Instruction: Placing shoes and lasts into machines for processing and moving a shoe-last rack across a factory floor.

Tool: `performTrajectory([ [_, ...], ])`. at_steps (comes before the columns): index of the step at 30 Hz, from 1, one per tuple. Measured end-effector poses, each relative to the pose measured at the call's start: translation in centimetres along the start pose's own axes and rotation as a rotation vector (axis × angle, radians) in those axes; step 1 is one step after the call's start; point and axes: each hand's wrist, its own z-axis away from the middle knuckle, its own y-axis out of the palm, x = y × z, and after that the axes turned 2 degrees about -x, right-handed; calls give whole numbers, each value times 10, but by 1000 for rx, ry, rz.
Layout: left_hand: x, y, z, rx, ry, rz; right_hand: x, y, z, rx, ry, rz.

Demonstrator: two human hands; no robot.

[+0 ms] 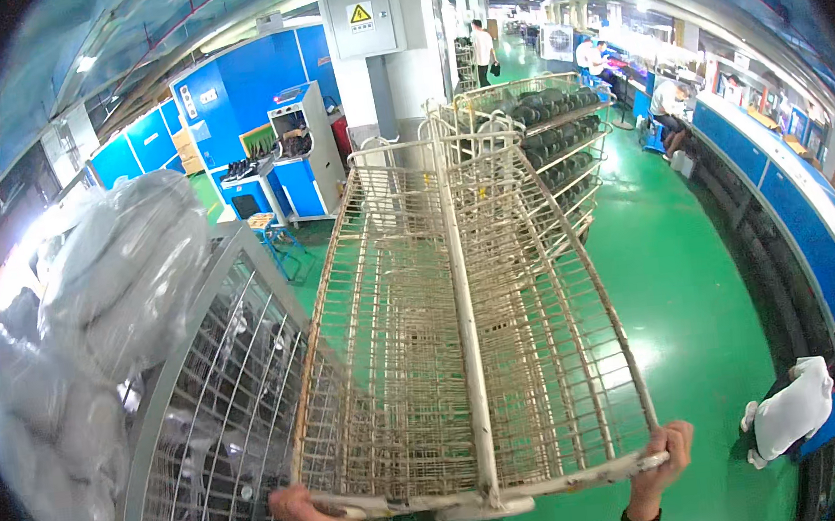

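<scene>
A tall cream-coloured wire rack (464,286) with several tiers of sloping shelves stands right in front of me, its paint worn and rusty along the edges. The visible shelves carry nothing. My left hand (307,517) is closed round the near left end of its top frame. At the near right corner, my right hand (669,452) grips the same frame. Dark bands circle both wrists. Beyond the far end stands another rack (567,146), loaded with rows of dark shoes.
Close on my left is a grey mesh cage (221,410) with clear plastic bags (118,279) piled on top. A pillar (409,70) with an electrical box rises ahead. Blue-sided workstations (782,185) line the right, where a person in white (794,410) bends nearby. The floor (689,315) is glossy green.
</scene>
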Motion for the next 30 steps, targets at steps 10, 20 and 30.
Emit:
performTrajectory([
  [10, -6, 62, -5, -41, 395, -21, -76, 83, -35, 36, 59, -59],
  [20, -46, 199, -22, -93, -108, -114, -111, 258, -118, 78, -27, -109],
  [30, -45, 243, -14, -123, -292, -238, -137, 361, -156, 118, -118, -317],
])
